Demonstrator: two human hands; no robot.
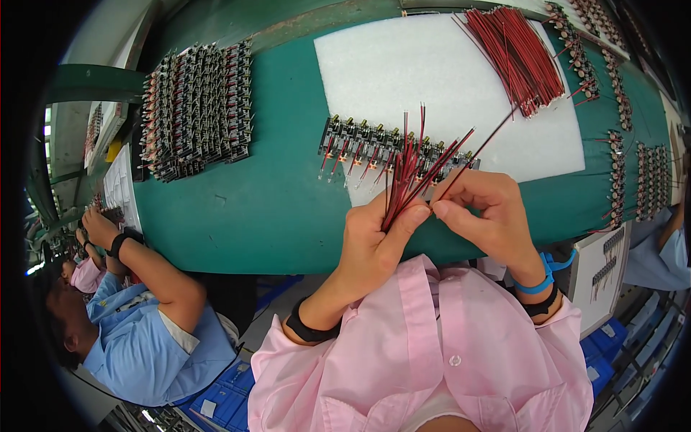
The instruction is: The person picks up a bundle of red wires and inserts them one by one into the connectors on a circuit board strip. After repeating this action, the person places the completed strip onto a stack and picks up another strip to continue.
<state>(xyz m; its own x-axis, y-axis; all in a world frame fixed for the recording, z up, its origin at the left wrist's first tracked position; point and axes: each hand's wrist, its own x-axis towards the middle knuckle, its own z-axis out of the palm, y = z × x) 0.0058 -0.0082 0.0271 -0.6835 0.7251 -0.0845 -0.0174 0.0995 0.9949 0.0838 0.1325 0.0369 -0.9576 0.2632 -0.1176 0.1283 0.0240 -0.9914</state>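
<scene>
My left hand [381, 241] is closed around a small bunch of red and black wires [409, 176], whose ends fan upward. Close beside it, my right hand [489, 212] pinches one red-black wire [484, 144] that slants up to the right. The fingertips of both hands nearly meet. Just beyond them lies a row of small circuit boards [360, 137], partly hidden by the wires and my hands. Several short red and black leads hang from the boards at the left of the row.
A white foam sheet [389, 65] covers part of the green table [288, 144], with a large pile of red wires [515, 57] on it. Stacked boards [198, 108] stand at the left, more board rows [617, 180] at the right. A co-worker in blue [137, 331] sits at the left.
</scene>
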